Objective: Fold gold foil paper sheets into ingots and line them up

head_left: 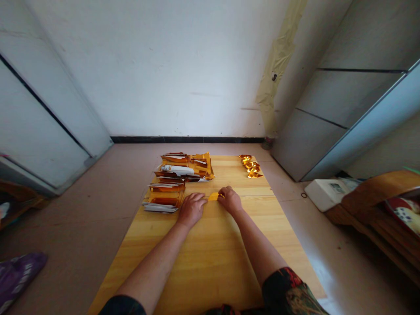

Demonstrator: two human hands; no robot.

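Observation:
A small folded strip of gold paper point(214, 197) lies low over the wooden table, between my two hands. My right hand point(230, 200) pinches its right end with the fingers closed and curled. At its left end, the bent fingers and thumb of my left hand point(192, 209) press together on the edge. Beside my left hand sit stacks of shiny gold foil sheets point(167, 189), with white edges showing. Farther back is another group of gold foil sheets point(200, 164). Several folded gold foil pieces point(252, 166) lie in a row at the table's far right.
The wooden table point(210, 262) stands on a pinkish tiled floor point(108, 197) near a white wall point(183, 65). A grey cabinet point(315, 118) rises at right, near a white box point(324, 192) and wooden furniture point(370, 210). A purple bag point(21, 280) lies at lower left.

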